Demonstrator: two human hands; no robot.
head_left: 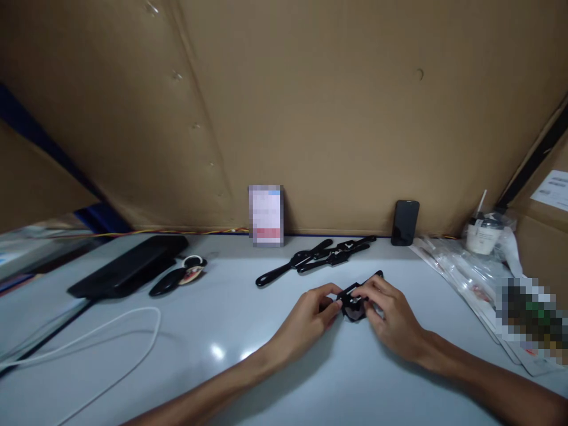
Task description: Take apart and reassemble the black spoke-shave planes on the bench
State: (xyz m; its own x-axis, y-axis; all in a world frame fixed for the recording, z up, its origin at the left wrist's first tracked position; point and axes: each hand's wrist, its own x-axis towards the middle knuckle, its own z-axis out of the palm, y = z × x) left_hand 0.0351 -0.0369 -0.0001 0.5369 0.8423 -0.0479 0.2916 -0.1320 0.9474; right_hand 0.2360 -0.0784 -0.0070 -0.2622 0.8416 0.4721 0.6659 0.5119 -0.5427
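Both my hands meet over a small black watch [354, 303] lying on the pale table [275, 367]. My left hand [310, 316] pinches its left side with curled fingers. My right hand [390, 313] grips the right side, fingers bent over the black strap, whose end pokes out behind at the upper right. Part of the watch is hidden under my fingers. Several more black watches with straps [317, 257] lie in a row just behind my hands.
A black phone [404, 222] and a small card [266, 214] lean on the cardboard wall. A black case [128, 266], a dark oval fob [177, 277] and a white cable [110, 331] lie left. Plastic bags [461, 272] and a white jar [481, 234] sit right.
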